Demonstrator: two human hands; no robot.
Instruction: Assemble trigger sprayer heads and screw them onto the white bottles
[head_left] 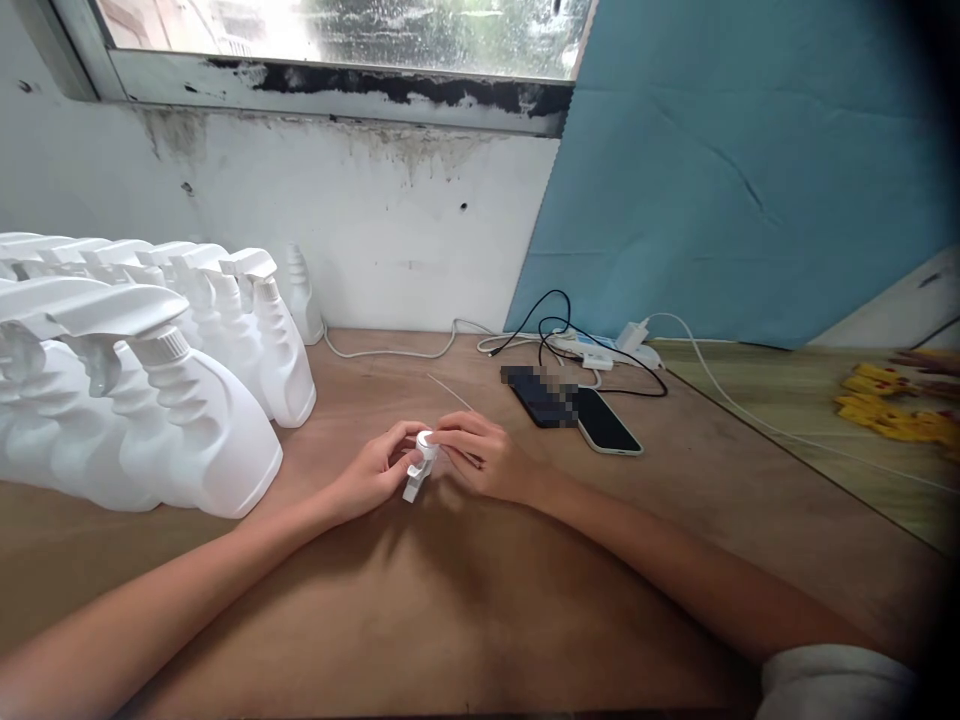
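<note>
In the middle of the table, my left hand [379,462] is closed around a small white trigger spray head [424,450]. Its round end points up, and a flat white piece hangs toward me. Against the right side of that round end are the bent fingers of my right hand [484,455]; the fingertips are pressed on it. A thin whitish tube [450,391] sticks out beyond my right fingers toward the back left. Where it meets the spray head is hidden by the fingers.
Rows of white spray bottles [217,430] with trigger heads stand at the left, with one bottle [300,295] by the wall. Two phones [609,420], cables and a power strip [600,348] lie at the back right. Yellow items [892,400] are at far right.
</note>
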